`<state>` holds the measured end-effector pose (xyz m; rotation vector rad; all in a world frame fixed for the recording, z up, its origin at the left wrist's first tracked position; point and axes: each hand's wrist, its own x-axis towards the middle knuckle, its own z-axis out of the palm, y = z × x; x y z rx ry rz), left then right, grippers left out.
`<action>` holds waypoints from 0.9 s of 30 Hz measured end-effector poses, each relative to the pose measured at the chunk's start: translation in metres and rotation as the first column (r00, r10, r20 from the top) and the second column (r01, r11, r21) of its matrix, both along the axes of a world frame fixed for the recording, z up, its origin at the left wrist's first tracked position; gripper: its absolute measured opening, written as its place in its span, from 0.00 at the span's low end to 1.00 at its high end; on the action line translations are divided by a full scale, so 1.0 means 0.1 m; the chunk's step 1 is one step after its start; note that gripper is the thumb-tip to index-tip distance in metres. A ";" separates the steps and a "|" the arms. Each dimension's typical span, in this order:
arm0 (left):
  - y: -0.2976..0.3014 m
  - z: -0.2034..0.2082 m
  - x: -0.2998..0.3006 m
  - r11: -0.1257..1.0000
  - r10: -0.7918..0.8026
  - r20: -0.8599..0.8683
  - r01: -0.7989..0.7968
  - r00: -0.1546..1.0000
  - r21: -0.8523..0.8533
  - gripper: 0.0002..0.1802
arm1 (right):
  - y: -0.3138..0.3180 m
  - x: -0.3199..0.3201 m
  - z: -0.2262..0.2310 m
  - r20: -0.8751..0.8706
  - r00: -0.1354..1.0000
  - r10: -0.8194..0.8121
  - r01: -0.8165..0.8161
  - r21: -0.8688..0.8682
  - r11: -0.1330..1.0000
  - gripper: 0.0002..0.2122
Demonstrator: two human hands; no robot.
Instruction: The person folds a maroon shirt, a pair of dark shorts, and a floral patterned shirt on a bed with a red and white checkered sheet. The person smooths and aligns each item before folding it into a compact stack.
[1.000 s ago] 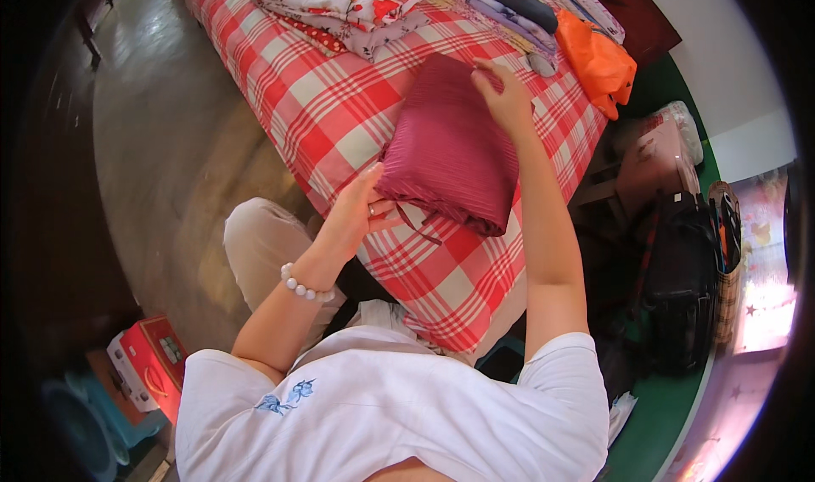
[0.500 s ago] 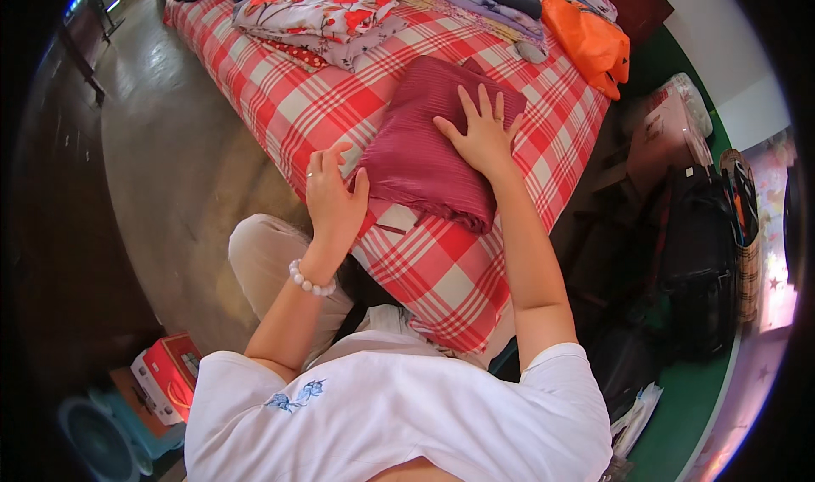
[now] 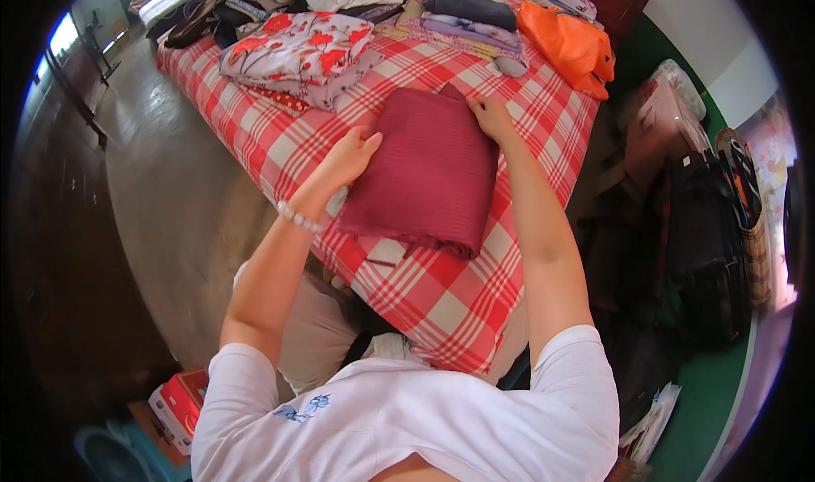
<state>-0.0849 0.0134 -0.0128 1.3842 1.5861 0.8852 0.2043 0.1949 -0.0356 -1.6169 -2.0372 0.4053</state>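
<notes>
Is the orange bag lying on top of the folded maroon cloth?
No, the orange bag lies apart from the folded maroon cloth, beyond the right hand.

- We can read no words, numbers or brands on anything in view.
- On the pink case (image 3: 668,134) at the right, we see a small dark mark, too small to make out.
- On the black bag (image 3: 705,244), we see a pale tag (image 3: 686,161) without legible print.
- On the red-and-white carton (image 3: 182,401), any print is too blurred for us.
</notes>
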 end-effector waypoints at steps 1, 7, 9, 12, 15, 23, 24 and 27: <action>0.30 -0.10 0.02 0.998 -0.019 -0.036 0.021 0.999 0.056 0.34 | 0.04 0.02 -0.03 0.009 1.000 0.007 -0.007 0.035 0.999 0.12; 1.47 -0.31 0.28 0.963 -0.030 -0.124 0.062 0.992 0.262 0.36 | 0.37 0.04 0.11 -0.020 0.991 0.136 -0.133 0.095 0.986 0.13; 1.60 -0.31 0.28 0.958 -0.065 -0.228 0.125 0.972 0.258 0.34 | 0.45 -0.05 0.14 -0.042 0.975 0.219 -0.215 0.077 0.974 0.16; 1.74 -0.28 0.35 0.925 -0.095 -0.320 0.203 0.943 0.321 0.21 | 0.51 -0.13 0.26 -0.241 0.957 0.163 -0.215 -0.207 0.955 0.15; 1.77 -0.17 0.35 0.889 -0.248 -0.192 0.302 0.950 0.345 0.14 | 0.52 -0.16 0.33 -0.297 0.935 0.195 -0.282 -0.285 0.916 0.11; 1.73 0.03 0.31 0.800 -0.393 -0.083 0.385 0.916 0.460 0.09 | 0.41 -0.11 0.45 -0.313 0.875 0.369 -0.468 -0.350 0.811 0.10; 1.74 0.05 0.31 0.799 -0.405 -0.072 0.391 0.912 0.457 0.09 | 0.34 -0.16 0.53 -0.328 0.886 0.327 -0.444 -0.402 0.801 0.12; 1.78 0.06 0.31 0.829 -0.391 -0.057 0.378 0.919 0.412 0.08 | 0.15 -0.25 0.79 -0.234 0.926 0.297 -0.376 -0.483 0.791 0.22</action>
